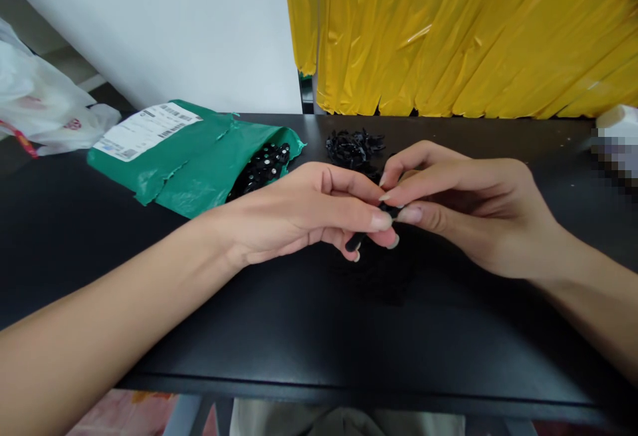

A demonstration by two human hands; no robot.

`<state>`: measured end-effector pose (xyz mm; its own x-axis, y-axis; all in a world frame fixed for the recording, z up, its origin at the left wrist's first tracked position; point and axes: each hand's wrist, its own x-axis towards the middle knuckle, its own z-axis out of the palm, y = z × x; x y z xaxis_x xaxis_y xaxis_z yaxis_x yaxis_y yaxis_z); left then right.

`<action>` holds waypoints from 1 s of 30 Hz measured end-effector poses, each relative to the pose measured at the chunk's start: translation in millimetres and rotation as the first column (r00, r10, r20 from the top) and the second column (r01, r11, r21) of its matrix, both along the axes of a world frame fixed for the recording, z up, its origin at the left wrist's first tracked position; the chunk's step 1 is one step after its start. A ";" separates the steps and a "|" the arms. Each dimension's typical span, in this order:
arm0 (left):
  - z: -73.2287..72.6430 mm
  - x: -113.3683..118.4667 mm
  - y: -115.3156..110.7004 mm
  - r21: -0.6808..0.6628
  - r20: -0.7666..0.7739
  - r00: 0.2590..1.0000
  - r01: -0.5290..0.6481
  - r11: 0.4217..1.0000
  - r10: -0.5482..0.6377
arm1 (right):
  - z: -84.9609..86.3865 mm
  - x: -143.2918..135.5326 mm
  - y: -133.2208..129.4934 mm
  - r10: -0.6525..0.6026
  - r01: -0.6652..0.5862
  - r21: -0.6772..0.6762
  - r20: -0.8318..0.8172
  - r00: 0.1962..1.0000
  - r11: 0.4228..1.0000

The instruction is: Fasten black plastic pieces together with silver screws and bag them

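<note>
A small black piece (355,242) is pinched between the thumb and fingers of my left hand (319,213), and its lower end sticks out below them. The fingertips of my right hand (463,203) close on the upper end of the same piece, touching my left fingertips. Fingers cover most of the piece, so its full shape is hidden. Just behind my hands lies a pile of small black parts (351,147). To the left, a torn green mailing bag (199,157) lies with its mouth facing right, and black parts with shiny round dots (266,162) show inside.
The black table (279,329) has its front edge near my lap. At the back left is a white plastic bag (44,100). Yellow plastic sheeting (448,37) hangs behind the table beside a white panel (199,24). A pale, partly blurred object (621,133) is at the right edge.
</note>
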<state>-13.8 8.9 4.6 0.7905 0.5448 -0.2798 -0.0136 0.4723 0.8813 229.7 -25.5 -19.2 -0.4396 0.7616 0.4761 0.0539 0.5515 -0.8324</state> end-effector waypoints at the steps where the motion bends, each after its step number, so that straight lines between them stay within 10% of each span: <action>1: 0.4 -0.7 0.5 -0.028 0.026 0.999 0.029 0.999 -0.029 | 0.6 0.0 -0.4 -0.002 0.002 -0.006 -0.004 1.000 1.000; 15: -0.7 0.3 0.6 0.155 -0.040 0.999 0.021 0.988 -0.015 | 3.9 -2.5 -1.0 -0.054 0.055 0.007 -0.063 0.997 0.998; 23: -0.1 7.1 -7.4 0.572 -0.069 0.933 -0.252 0.781 0.352 | 0.7 -7.9 -1.5 -0.052 0.024 -0.164 -0.171 0.984 0.986; 30: 1.4 5.8 -9.7 0.581 -0.042 0.958 -0.207 0.787 0.282 | 0.2 -10.3 -0.5 -0.013 -0.035 -0.216 -0.219 0.976 0.976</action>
